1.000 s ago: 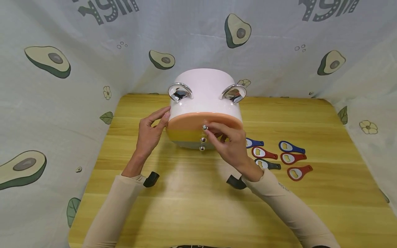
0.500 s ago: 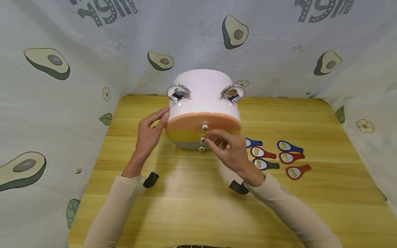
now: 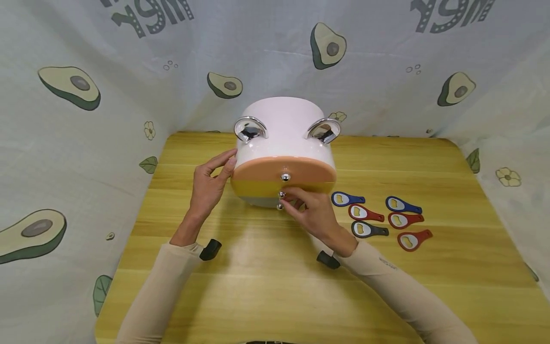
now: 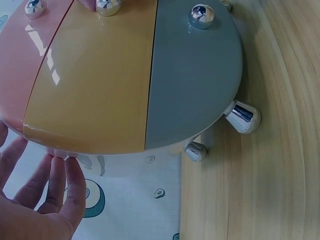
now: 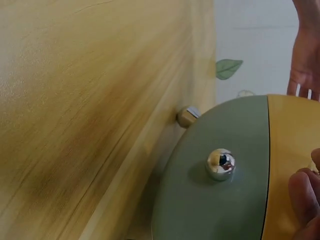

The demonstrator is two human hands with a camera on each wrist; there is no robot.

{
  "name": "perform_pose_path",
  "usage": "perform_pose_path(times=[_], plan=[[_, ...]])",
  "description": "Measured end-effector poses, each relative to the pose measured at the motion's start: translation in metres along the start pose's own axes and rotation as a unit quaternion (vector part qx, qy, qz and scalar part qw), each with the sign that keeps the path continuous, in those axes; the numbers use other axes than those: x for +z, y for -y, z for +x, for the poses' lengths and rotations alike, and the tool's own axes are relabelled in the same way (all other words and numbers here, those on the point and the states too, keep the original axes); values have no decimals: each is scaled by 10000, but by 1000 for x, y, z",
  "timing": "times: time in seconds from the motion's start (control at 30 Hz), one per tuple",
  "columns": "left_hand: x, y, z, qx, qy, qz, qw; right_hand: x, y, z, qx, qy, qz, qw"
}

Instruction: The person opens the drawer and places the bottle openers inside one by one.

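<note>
A rounded white storage box (image 3: 283,114) with chrome ears stands on the table. Its front has three drawers, orange-pink (image 3: 266,167), yellow (image 4: 90,85) and grey-green (image 4: 195,85), each with a round silver knob. The fronts sit flush with one another. My right hand (image 3: 315,212) pinches the middle knob (image 3: 281,194), on the yellow drawer, between thumb and forefinger. In the right wrist view the grey-green drawer's knob (image 5: 220,164) is free. My left hand (image 3: 208,186) touches the box's left side with extended fingers, seen at its edge in the left wrist view.
Several bottle openers lie to the right of the box, among them a blue one (image 3: 404,204), a dark one (image 3: 369,229) and a red one (image 3: 414,240). Small chrome feet (image 4: 243,117) hold the box off the wooden table (image 3: 258,296). Avocado-print cloth (image 3: 275,57) hangs behind.
My right hand has let go of the top knob and moved down to the middle one, which it now pinches. The left hand stays at the side of the box.
</note>
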State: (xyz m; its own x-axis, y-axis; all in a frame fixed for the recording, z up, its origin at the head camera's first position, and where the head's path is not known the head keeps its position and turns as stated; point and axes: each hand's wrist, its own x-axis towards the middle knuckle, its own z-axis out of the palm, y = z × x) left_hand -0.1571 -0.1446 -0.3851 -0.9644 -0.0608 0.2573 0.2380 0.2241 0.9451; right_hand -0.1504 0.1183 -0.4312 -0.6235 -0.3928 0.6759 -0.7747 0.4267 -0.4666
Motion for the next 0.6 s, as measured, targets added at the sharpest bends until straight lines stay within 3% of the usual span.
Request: perform_pose_path(times=[0.2,0.6], plan=[[0,0,0,31,30,-71,10000,4,-1,0,-110,-77,-257,9996],[0,-1,-2,27,51,-31,10000,2,3,-6,-223,-134,-164,9995]])
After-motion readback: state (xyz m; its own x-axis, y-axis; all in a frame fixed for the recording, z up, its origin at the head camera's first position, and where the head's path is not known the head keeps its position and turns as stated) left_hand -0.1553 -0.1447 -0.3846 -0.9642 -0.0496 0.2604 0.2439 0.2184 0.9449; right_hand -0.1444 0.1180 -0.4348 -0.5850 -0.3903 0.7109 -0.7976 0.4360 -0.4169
